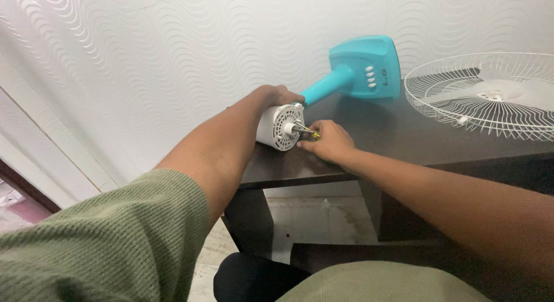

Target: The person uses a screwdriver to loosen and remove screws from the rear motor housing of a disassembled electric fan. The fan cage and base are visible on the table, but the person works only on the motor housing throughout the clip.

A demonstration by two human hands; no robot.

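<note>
Background: white wall point(173, 42) with a raised wavy pattern is seen behind a dark brown table point(392, 140); a pale tiled floor is visible under the table.
Motor housing: the white round motor housing point(277, 127) of a fan is laid on its side near the front left corner of the table, its vented face and metal shaft point(302, 128) turned toward the right.
Left hand: the left hand point(277, 96) is laid over the top of the motor housing and is closed around it from above; the fingers are mostly hidden behind the housing.
Right hand: the right hand point(328, 141) is rested on the table just beside the shaft, with the fingers curled; a small yellow-tipped object point(314, 134) is pinched at the fingertips, touching the shaft. What kind of object it is cannot be told.
Fan body: a turquoise neck point(326, 87) is joined to the housing and leads up to the turquoise base point(369, 68), which carries a row of white buttons and is leaned near the wall.
Grille: a white wire fan grille point(485, 94) is laid flat on the right part of the table, well apart from both hands.
Clothing: green knitted sleeves point(98, 244) are seen at the bottom.
</note>
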